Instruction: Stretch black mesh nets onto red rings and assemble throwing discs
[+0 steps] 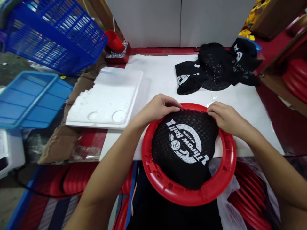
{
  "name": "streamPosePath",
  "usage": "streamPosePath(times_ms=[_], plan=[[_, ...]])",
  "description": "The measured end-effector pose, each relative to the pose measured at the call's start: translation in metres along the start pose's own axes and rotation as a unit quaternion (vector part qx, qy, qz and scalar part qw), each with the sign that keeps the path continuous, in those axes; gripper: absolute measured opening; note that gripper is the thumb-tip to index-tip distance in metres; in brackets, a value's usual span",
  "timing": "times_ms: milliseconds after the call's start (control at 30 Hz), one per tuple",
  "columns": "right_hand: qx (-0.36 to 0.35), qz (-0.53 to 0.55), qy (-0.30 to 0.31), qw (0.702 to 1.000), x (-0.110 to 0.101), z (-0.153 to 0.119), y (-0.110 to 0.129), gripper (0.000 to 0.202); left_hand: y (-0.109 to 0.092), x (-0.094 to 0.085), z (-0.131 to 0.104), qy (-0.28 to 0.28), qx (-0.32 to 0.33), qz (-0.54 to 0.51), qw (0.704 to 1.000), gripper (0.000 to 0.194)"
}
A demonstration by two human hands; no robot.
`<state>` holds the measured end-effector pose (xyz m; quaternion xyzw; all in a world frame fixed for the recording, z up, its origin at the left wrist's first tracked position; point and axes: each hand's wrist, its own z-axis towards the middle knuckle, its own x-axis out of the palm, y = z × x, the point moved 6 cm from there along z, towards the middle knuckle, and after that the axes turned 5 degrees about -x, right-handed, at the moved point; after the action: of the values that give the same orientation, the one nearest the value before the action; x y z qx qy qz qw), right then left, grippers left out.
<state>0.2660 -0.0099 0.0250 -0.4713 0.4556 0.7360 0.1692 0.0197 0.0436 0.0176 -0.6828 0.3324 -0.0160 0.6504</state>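
Note:
A red plastic ring rests partly on the table's front edge and partly over my lap. Across its opening lies a black mesh net printed with white "Throw Ball" lettering. My left hand pinches the net's far edge at the top left of the ring. At the top right, my right hand pinches the same edge against the rim. Between the two hands that edge runs nearly straight along the ring. The net's near side hangs loose inside the ring, with a gap showing at the right.
More black mesh nets lie piled at the back right. A white foam lid is at left, near a blue basket and a light-blue crate. A red cup leans in a tray. Red rings are stacked below.

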Motion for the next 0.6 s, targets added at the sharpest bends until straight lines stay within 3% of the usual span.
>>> streamPosePath(times_ms=[167, 233, 333, 433, 533, 600], plan=[[0.039, -0.217, 0.069, 0.973, 0.005, -0.011, 0.015, 0.032, 0.001, 0.002, 0.004, -0.017, -0.013, -0.012, 1.000, 0.018], [0.032, -0.244, 0.059, 0.967, 0.002, -0.010, 0.021, 0.028, 0.001, 0.002, 0.003, -0.039, -0.002, 0.001, 0.999, 0.017], [0.005, -0.182, -0.008, 0.983, -0.004, 0.002, 0.025, 0.024, 0.002, 0.003, 0.000, -0.050, 0.022, 0.016, 0.998, 0.018], [-0.017, -0.061, -0.029, 0.998, -0.002, 0.017, 0.021, 0.020, 0.004, 0.001, -0.002, -0.050, 0.043, 0.013, 0.998, 0.020], [0.027, 0.014, -0.044, 0.999, -0.002, 0.023, 0.007, 0.017, 0.006, -0.004, -0.001, -0.044, 0.048, -0.010, 0.998, 0.022], [0.045, 0.040, -0.055, 0.997, -0.003, 0.023, 0.002, 0.016, 0.007, -0.005, 0.000, 0.001, 0.041, -0.032, 0.999, 0.024]])
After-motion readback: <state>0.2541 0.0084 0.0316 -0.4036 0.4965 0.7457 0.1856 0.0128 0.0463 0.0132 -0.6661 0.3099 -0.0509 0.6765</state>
